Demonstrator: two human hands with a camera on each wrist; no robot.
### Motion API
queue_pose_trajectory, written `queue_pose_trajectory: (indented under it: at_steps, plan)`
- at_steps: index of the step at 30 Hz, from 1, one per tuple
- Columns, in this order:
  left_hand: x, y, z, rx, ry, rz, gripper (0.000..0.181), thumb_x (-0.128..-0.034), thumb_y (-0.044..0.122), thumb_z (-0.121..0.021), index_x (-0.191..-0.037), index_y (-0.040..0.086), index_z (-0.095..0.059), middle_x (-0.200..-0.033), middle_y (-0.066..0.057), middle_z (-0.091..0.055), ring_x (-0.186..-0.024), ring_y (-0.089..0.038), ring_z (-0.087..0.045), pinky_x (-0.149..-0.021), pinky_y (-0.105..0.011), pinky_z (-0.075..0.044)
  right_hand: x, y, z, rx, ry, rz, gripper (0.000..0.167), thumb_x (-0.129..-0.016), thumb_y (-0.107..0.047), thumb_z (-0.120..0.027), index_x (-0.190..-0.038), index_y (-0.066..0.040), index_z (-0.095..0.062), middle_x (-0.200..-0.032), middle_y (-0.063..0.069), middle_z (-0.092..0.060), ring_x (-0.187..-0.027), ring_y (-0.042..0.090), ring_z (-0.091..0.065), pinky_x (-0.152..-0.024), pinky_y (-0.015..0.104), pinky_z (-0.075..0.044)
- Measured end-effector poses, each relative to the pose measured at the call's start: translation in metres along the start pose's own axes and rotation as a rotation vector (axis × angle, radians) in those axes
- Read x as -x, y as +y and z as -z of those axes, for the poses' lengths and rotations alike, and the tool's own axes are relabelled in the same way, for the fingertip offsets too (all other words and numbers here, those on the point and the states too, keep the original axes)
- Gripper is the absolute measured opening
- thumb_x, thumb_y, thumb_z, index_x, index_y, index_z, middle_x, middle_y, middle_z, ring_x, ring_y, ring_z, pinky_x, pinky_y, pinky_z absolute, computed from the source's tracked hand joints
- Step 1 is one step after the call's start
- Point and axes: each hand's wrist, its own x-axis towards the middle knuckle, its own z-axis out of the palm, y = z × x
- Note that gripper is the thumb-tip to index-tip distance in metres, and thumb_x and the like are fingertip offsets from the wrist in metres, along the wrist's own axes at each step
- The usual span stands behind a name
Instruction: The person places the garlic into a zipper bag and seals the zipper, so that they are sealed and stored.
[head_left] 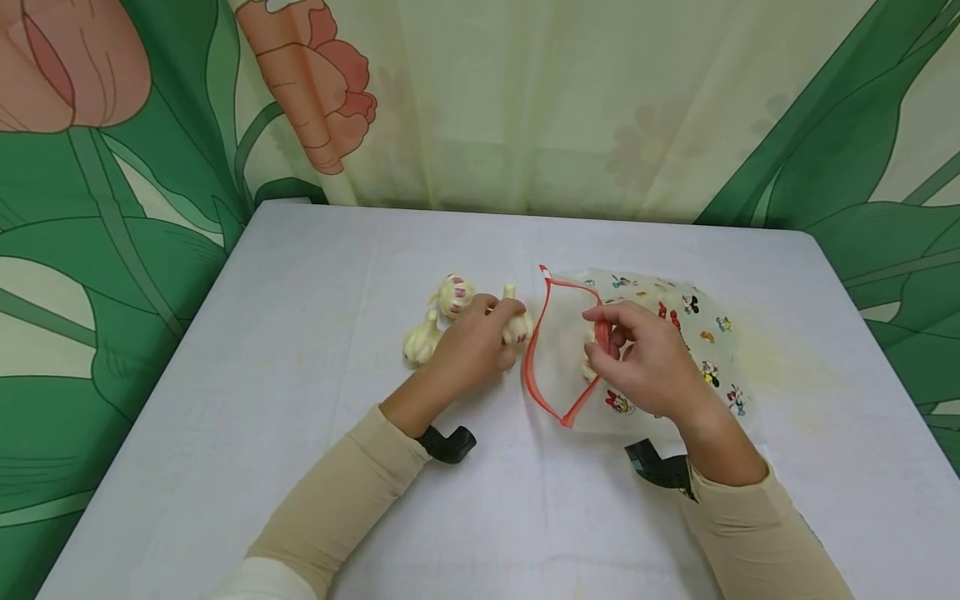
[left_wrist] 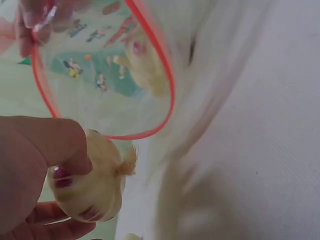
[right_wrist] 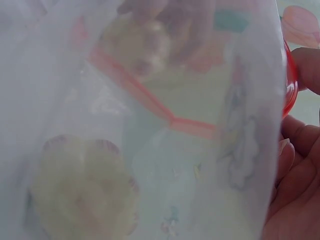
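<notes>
My left hand (head_left: 476, 346) grips a garlic bulb (left_wrist: 102, 187) by its sides, just outside the mouth of a clear plastic bag (head_left: 708, 342) with cartoon prints. The bag's red zip rim (head_left: 532, 375) gapes toward that bulb. On the other side, my right hand (head_left: 648, 358) pinches the rim between thumb and fingers. Through the plastic, another garlic bulb (right_wrist: 82, 192) shows inside the bag, partly covered by the right hand in the head view. Left of my left hand, two more bulbs rest on the table: one purple-streaked (head_left: 455, 295), one paler (head_left: 422, 342).
A white cloth covers the table (head_left: 262, 358), whose far edge meets a pale curtain (head_left: 517, 100) with printed flowers and green leaves. Black wrist mounts (head_left: 450, 446) stick out from both sleeves just above the tabletop.
</notes>
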Motion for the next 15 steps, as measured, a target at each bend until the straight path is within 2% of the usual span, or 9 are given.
queue_pose_trajectory:
  at_steps: [4, 7, 11, 15]
  plan:
    - [0.006, 0.005, 0.011, -0.017, 0.007, -0.005, 0.054, -0.0823, 0.006, -0.067, -0.134, 0.018, -0.059, -0.130, -0.016, -0.054, -0.105, -0.026, -0.059, -0.068, -0.036, -0.050, 0.000, 0.000, 0.000, 0.003, 0.000, -0.003, 0.026, -0.083, 0.007, -0.070, -0.108, 0.001, -0.067, -0.080, 0.000, -0.055, -0.071, 0.015, -0.052, -0.055, 0.020, -0.043]
    - [0.009, 0.009, 0.016, 0.024, -0.010, -0.022, 0.053, -0.0828, 0.010, -0.067, -0.134, 0.020, -0.060, -0.129, -0.014, -0.055, -0.109, -0.025, -0.057, -0.073, -0.037, -0.050, 0.000, 0.000, 0.000, 0.004, 0.002, -0.009, 0.027, -0.083, 0.006, -0.070, -0.108, 0.000, -0.068, -0.080, -0.001, -0.055, -0.071, 0.015, -0.052, -0.055, 0.020, -0.042]
    - [0.010, 0.013, 0.017, 0.132, -0.087, -0.043, 0.054, -0.0823, 0.014, -0.066, -0.135, 0.021, -0.060, -0.128, -0.010, -0.055, -0.112, -0.020, -0.054, -0.080, -0.036, -0.048, 0.000, 0.001, -0.001, 0.003, 0.004, -0.008, 0.027, -0.082, 0.006, -0.070, -0.108, 0.000, -0.068, -0.079, -0.001, -0.055, -0.069, 0.014, -0.053, -0.054, 0.019, -0.042]
    - [0.010, 0.015, 0.014, 0.210, -0.170, -0.065, 0.056, -0.0822, 0.013, -0.064, -0.137, 0.022, -0.061, -0.126, -0.007, -0.054, -0.106, -0.016, -0.052, -0.078, -0.032, -0.047, 0.000, 0.001, -0.001, 0.001, -0.001, -0.006, 0.027, -0.082, 0.006, -0.070, -0.109, 0.000, -0.067, -0.079, -0.001, -0.055, -0.069, 0.014, -0.052, -0.053, 0.020, -0.042]
